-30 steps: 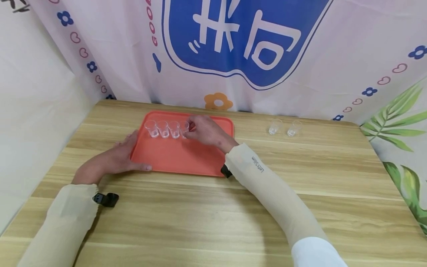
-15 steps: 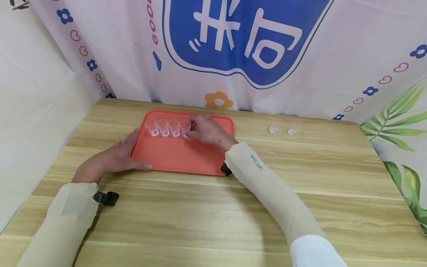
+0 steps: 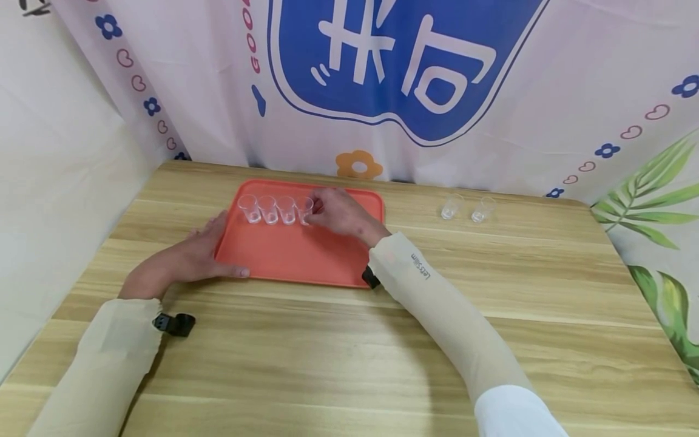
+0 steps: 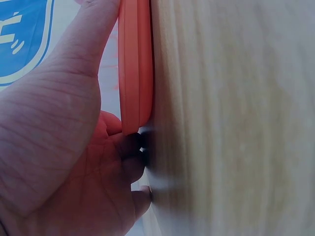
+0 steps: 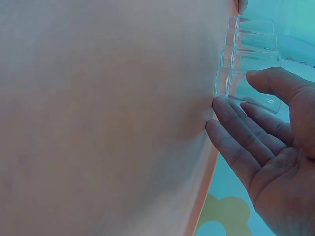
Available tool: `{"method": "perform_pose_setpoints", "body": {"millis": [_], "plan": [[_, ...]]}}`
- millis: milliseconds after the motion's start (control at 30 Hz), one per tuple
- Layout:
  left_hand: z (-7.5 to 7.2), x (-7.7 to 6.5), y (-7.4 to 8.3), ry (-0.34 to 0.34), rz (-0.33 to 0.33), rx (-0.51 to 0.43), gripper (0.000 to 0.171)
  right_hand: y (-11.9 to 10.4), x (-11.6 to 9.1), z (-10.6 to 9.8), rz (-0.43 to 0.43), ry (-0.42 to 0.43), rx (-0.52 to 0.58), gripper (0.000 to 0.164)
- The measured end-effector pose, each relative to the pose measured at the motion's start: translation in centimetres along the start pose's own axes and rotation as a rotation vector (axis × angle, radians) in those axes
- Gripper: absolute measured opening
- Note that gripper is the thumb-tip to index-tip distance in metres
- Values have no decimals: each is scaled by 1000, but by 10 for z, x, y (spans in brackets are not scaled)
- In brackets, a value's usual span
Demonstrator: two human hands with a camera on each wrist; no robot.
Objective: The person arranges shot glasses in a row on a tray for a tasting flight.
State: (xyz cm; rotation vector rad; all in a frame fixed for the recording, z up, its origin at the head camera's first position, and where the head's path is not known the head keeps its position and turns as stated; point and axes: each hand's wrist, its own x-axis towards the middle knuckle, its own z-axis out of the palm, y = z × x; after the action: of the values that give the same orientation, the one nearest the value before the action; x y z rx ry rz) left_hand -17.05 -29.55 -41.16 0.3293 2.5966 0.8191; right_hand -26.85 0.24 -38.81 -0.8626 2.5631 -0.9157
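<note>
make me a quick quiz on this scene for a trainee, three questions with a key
1. Count: how many cups stand on the table outside the tray?
2. True or false: the left hand touches the tray.
3. Multiple choice: from the person's side, which cup of the tray's row is the right hand at?
A) leftmost
B) second from left
C) rightmost

Key
1. Two, both to the right of the tray.
2. True; it is at the tray's left edge, thumb along the near rim.
3. C, the end cup, nearest the right hand.
</note>
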Motion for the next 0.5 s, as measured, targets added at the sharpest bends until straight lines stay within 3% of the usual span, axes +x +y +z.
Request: {"method": "perform_pose_setpoints", "body": {"millis": [333,500], "plan": [[0,-1,2,-2,-1,-8,135,1,-2,-1,-10,-8,-2,18],[0,-1,2,0,-1,-9,135,3,-3,-2,-27,-24,15,28]]}}
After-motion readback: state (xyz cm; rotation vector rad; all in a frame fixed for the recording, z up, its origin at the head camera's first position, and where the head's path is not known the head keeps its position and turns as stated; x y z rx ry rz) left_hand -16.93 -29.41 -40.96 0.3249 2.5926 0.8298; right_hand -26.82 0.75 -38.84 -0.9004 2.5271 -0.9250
